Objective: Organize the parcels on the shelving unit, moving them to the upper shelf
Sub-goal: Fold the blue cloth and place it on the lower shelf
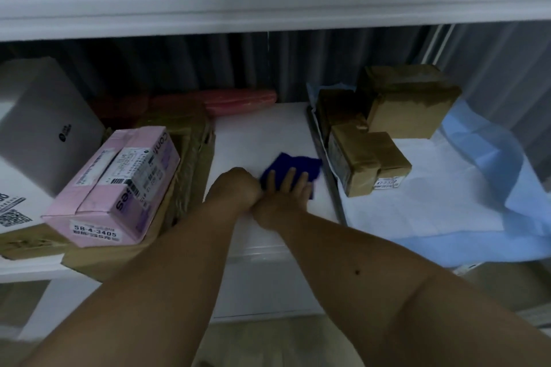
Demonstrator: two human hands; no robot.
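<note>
Right hand [284,188] spread flat on blue cloth [298,165]; left hand [235,189] apparently fisted beside; pink box [116,185] atop cardboard box [190,164].

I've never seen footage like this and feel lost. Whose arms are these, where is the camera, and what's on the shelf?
There is one picture, from a camera worn on a person's head, looking down at their own bare arms. The right hand lies flat on a blue cloth on the white shelf; the left hand is a closed fist beside it, touching it. On the left a pink box sits on brown parcels. On the right, brown taped parcels rest on a blue-and-white sheet.
</note>
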